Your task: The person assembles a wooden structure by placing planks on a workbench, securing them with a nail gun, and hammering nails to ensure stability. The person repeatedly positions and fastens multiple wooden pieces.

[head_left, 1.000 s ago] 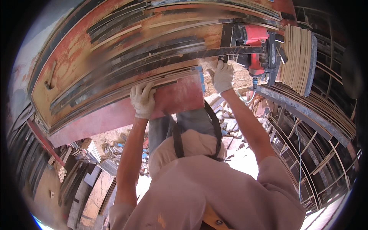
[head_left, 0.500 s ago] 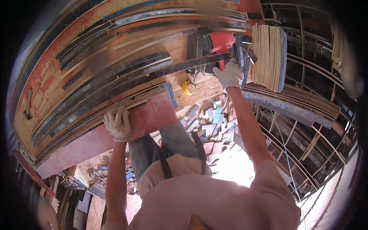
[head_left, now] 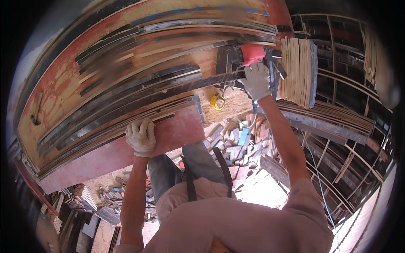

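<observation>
A pale work glove covers my left hand (head_left: 141,137). Its fingers bend over the upper edge of a long red-faced board (head_left: 179,128), which stands with thin strips stacked behind it. My right hand (head_left: 256,81), gloved too, is closed over the near part of a red power tool (head_left: 253,55) at the far right of the bench. What lies under that palm is hidden, and a thin cable (head_left: 255,107) runs down beside the wrist. A long dark wooden strip (head_left: 168,88) reaches across the bench to my right fingers. Between my hands lies a yellow tape measure (head_left: 217,101).
Long dark strips (head_left: 168,36) cover much of the sawdust-strewn bench (head_left: 31,97). Right of the tool stands a stack of pale-edged boards (head_left: 297,71). Cut offcuts (head_left: 234,145) are heaped below. A metal rack (head_left: 333,50) fills the right side, and a hammer-like tool (head_left: 37,113) lies far left.
My right thumb, held out to the left before, has drawn in as the hand closes over the red tool's near part. My left hand keeps its hold on the board. The whole view has shifted slightly.
</observation>
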The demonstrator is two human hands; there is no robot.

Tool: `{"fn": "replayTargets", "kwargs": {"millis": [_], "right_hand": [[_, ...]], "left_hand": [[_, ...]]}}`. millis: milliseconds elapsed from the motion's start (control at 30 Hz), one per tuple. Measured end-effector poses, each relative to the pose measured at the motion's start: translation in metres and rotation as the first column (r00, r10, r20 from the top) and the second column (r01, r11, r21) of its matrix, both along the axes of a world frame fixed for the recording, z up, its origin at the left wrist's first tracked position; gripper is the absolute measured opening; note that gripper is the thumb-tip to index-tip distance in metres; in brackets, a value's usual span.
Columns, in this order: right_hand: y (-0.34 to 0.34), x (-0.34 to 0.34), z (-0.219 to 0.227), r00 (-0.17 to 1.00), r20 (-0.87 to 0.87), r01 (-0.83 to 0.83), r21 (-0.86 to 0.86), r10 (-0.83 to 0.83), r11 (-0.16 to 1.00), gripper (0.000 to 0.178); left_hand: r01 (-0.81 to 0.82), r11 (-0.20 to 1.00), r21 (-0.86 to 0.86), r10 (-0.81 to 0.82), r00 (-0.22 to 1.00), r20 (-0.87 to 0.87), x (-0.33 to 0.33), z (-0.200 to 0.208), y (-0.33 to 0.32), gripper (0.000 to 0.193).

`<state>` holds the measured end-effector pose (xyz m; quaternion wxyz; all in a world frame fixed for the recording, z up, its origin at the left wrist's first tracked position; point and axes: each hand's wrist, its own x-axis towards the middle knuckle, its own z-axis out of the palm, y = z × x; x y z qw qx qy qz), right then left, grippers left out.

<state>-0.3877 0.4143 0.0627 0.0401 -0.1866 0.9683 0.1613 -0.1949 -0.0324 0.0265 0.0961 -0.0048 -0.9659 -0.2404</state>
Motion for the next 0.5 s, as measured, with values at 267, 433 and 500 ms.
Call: {"fn": "replayTargets", "kwargs": {"millis": [267, 433, 500], "right_hand": [[-0.048, -0.007, 0.003, 0.908, 0.038, 0.411, -0.276, -0.417, 0.869, 0.096], [0.028, -0.021, -0.052, 0.699, 0.131, 0.713, -0.209, -0.703, 0.669, 0.096], [0.041, -0.030, -0.064, 0.607, 0.284, 0.784, -0.366, -0.743, 0.501, 0.097]], "left_hand": [[-0.010, 1.000, 0.014, 0.010, 1.000, 0.001, 0.000, 0.003, 0.000, 0.017], [-0.015, 1.000, 0.010, 0.015, 1.000, -0.007, -0.003, 0.005, 0.003, 0.017], [-0.012, 1.000, 0.015, 0.012, 0.999, -0.032, -0.005, 0.005, 0.003, 0.017]]}}
